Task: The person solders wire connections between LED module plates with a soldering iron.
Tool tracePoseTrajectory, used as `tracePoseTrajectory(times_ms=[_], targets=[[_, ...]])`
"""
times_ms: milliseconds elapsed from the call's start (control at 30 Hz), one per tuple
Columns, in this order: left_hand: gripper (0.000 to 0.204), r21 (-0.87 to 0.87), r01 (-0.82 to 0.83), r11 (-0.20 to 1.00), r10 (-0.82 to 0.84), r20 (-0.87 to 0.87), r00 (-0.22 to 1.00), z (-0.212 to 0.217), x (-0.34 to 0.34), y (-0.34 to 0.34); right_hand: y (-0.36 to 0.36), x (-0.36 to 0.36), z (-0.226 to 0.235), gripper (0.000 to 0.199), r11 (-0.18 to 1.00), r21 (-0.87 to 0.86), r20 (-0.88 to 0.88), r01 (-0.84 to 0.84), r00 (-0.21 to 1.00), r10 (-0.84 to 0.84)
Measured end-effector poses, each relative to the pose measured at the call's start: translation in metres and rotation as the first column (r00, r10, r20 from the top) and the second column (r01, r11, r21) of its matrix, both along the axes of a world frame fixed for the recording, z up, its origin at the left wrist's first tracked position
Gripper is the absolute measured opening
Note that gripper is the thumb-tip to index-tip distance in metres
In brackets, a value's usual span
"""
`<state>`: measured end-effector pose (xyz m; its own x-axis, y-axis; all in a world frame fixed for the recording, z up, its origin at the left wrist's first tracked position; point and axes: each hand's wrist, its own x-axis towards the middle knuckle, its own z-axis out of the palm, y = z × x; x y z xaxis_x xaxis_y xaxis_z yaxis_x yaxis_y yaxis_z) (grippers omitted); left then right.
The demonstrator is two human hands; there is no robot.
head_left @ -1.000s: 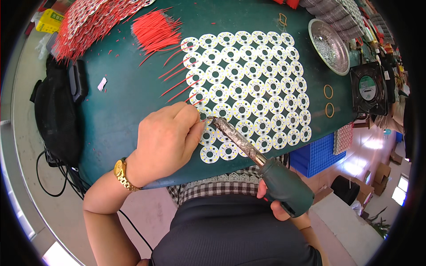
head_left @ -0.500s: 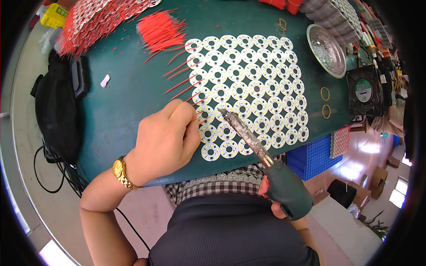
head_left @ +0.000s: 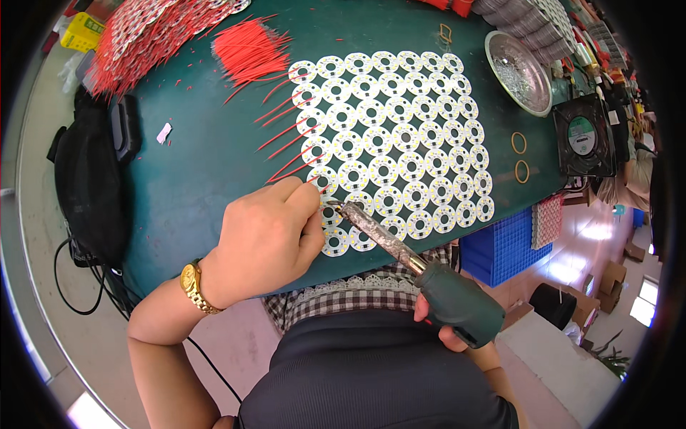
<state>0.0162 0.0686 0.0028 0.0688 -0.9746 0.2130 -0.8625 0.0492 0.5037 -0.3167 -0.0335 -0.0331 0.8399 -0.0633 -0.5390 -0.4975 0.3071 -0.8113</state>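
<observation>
Fingers [head_left: 309, 207] of left hand [head_left: 261, 243] pinched narrow at a red wire's end, just beside soldering iron [head_left: 421, 272] tip; right hand [head_left: 446, 332] wrapped round its green handle, low near body. Beyond, round white boards [head_left: 393, 146] laid in rows on green worktop [head_left: 193, 157]; farther, red wires [head_left: 250, 50], metal bowl [head_left: 518, 71], black fan [head_left: 582, 136].

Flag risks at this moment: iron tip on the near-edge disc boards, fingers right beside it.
1. Burn: the left hand pinches at a disc board right beside the soldering iron tip.
2. Loose red wires lie along the left side of the board array; a slip of the hot barrel could probably scorch the nearest ones.
3. The right hand grips far back, at the handle's end, so tip control may be coarse.
</observation>
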Motion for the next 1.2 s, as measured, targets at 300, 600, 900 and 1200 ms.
tracePoseTrajectory(times_ms=[300,600,900,1200], targets=[[0.014,0.023,-0.028,0.999,0.028,0.018,0.999,0.000,-0.002,0.000,-0.011,0.028,0.031,0.051,0.959,0.283,-0.117,0.033,0.993,0.001],[0.013,0.029,-0.016,0.999,0.014,0.047,0.999,0.001,-0.003,0.000,0.019,0.021,0.025,0.049,0.945,-0.322,0.063,0.062,0.997,-0.044],[0.012,0.024,-0.010,1.000,0.009,0.047,0.999,0.000,0.001,0.000,0.042,0.015,-0.003,0.076,0.848,-0.231,0.398,0.477,0.841,-0.365],[0.014,0.101,-0.118,0.988,0.133,-0.163,0.978,0.027,0.029,-0.006,0.041,0.034,-0.014,0.086,0.716,-0.008,0.365,0.698,0.669,-0.648]])
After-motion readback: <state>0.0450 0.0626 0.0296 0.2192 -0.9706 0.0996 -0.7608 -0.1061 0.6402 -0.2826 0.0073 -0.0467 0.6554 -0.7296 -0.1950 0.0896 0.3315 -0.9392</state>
